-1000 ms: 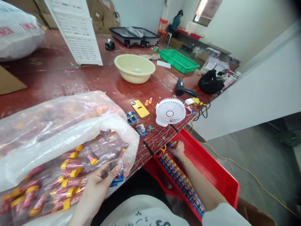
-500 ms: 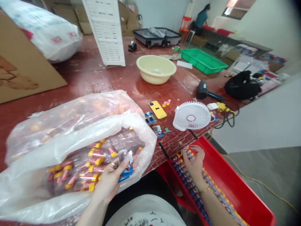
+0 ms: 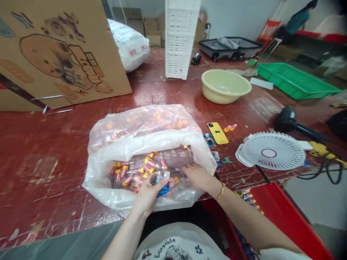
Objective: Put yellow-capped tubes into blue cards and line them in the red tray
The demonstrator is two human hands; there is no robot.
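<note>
A large translucent plastic bag [image 3: 108,184] lies open on the table, holding several small pink-and-red tubes with yellow caps [image 3: 149,162]. At the bag's front opening my left hand [image 3: 149,191] is closed on a small clear-and-blue packet [image 3: 163,189]. My right hand [image 3: 196,176] reaches into the right side of the bag, palm down; its fingertips are partly hidden among the contents, so whether it holds anything does not show.
On the red table [image 3: 67,144] are a cream basin [image 3: 226,86], yellow phone [image 3: 218,133], white fan [image 3: 273,150], hair dryer [image 3: 287,121], green tray [image 3: 298,81] and cardboard box [image 3: 67,50]. A red bin [image 3: 284,209] stands below at right. Another person [image 3: 296,21] is far back.
My right hand has left the red bin and moved left into the plastic bag. My left hand still holds the packet. The view has turned to the left.
</note>
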